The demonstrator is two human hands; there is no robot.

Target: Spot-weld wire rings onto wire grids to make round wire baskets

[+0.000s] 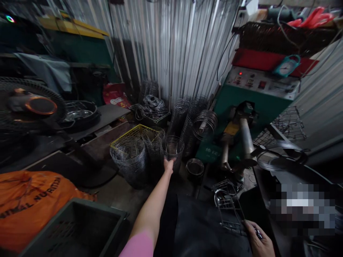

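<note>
My left hand (168, 165) reaches forward to a stack of round wire baskets (173, 147) on the floor, its fingers closed at the near side of the stack. At the lower right, my right hand (258, 240) grips the end of a small wire rack (229, 205), which lies over the dark cloth on my lap. Left of my left hand stand more stacked round wire baskets (130, 160). A round metal tin (195, 167) sits just to its right.
A green machine (264, 103) with metal arms stands at the right. At the left are a fan (32, 103), an orange sack (34, 203) and a grey-green crate (76, 228). Coiled wire (154, 103) lies near the corrugated wall (171, 46).
</note>
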